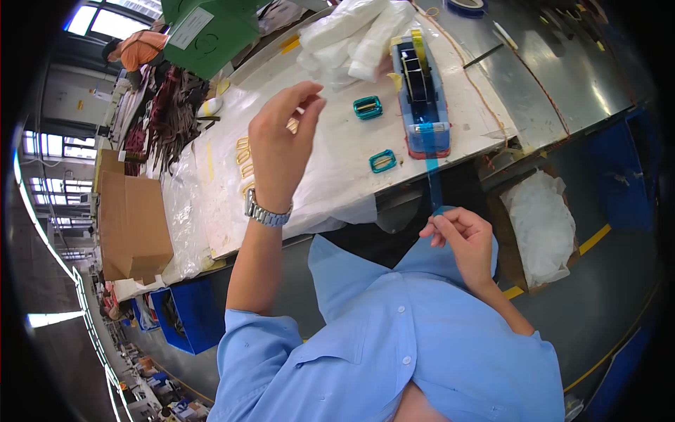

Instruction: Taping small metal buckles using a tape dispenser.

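Tape strip [434, 184]: blue, drawn taut from dispenser [422, 91] at table [330, 190] edge, pinched by right hand [460, 235]. Left hand [281, 144]: raised over table, fingers loosely curled, nothing held. Two teal buckles [368, 107] beside dispenser.

Tape dispenser [422, 91] blue w/ yellow roll; tape strip [434, 181] blue. Buckles [368, 107] teal. Desk [337, 148] white; shirt [394, 337] light blue, plain.
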`<state>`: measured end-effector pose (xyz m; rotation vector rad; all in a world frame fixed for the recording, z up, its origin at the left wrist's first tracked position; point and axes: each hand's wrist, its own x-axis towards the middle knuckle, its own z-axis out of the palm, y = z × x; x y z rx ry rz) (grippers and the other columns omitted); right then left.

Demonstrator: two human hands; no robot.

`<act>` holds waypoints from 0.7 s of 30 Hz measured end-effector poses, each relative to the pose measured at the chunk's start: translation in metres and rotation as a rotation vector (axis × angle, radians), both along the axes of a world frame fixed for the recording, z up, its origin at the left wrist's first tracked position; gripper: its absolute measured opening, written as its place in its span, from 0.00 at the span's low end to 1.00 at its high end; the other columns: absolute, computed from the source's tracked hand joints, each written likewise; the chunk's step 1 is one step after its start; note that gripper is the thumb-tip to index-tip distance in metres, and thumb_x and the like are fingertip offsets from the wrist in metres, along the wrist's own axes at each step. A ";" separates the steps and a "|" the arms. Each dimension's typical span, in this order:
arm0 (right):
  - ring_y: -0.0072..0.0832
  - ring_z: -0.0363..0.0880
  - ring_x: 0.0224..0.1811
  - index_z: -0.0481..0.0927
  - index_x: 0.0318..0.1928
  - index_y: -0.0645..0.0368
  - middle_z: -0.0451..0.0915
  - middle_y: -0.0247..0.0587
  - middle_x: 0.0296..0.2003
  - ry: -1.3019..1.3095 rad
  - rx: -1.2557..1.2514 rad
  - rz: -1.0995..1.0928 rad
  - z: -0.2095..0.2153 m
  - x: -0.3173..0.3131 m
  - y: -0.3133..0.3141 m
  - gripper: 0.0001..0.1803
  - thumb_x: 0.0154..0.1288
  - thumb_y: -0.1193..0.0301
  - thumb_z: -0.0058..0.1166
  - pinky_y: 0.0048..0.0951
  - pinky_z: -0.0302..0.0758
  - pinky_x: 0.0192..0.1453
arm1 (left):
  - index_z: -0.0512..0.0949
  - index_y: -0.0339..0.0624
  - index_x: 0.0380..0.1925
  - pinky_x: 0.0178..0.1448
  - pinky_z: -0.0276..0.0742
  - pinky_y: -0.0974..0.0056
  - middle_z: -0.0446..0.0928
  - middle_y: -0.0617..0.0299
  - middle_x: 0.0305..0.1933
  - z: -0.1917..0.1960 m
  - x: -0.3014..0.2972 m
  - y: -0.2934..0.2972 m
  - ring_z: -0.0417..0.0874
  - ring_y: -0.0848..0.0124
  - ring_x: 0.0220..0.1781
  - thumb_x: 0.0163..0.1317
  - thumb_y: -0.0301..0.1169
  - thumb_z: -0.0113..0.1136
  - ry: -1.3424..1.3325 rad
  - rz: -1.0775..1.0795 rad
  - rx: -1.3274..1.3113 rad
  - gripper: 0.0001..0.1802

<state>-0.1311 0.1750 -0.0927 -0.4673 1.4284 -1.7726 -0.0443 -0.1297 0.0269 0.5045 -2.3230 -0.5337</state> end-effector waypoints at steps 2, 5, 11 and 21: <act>0.17 0.85 0.33 0.88 0.44 0.67 0.93 0.45 0.38 0.002 -0.014 0.013 0.010 0.004 0.002 0.09 0.83 0.73 0.59 0.21 0.81 0.40 | 0.90 0.35 0.46 0.45 0.85 0.65 0.91 0.55 0.39 -0.002 0.059 -0.028 0.90 0.69 0.36 0.72 0.25 0.70 -0.136 0.173 -0.007 0.07; 0.17 0.85 0.33 0.87 0.45 0.67 0.93 0.45 0.38 -0.011 -0.044 0.029 0.014 0.006 0.001 0.09 0.84 0.74 0.58 0.21 0.82 0.41 | 0.88 0.35 0.41 0.43 0.85 0.59 0.90 0.52 0.39 -0.015 0.135 -0.055 0.89 0.57 0.35 0.71 0.27 0.69 -0.379 0.318 -0.025 0.06; 0.18 0.85 0.34 0.86 0.47 0.67 0.93 0.47 0.40 0.001 0.012 0.016 -0.004 0.003 0.003 0.08 0.84 0.73 0.58 0.24 0.84 0.45 | 0.85 0.38 0.38 0.50 0.82 0.49 0.85 0.52 0.38 -0.042 0.182 -0.058 0.85 0.51 0.44 0.68 0.25 0.67 -0.635 0.175 -0.302 0.02; 0.21 0.87 0.42 0.84 0.53 0.69 0.92 0.48 0.48 -0.064 -0.082 0.064 0.001 0.011 0.001 0.08 0.85 0.76 0.54 0.27 0.86 0.53 | 0.81 0.38 0.39 0.48 0.81 0.53 0.84 0.53 0.38 -0.051 0.196 -0.074 0.84 0.54 0.40 0.65 0.21 0.68 -0.689 0.153 -0.260 0.05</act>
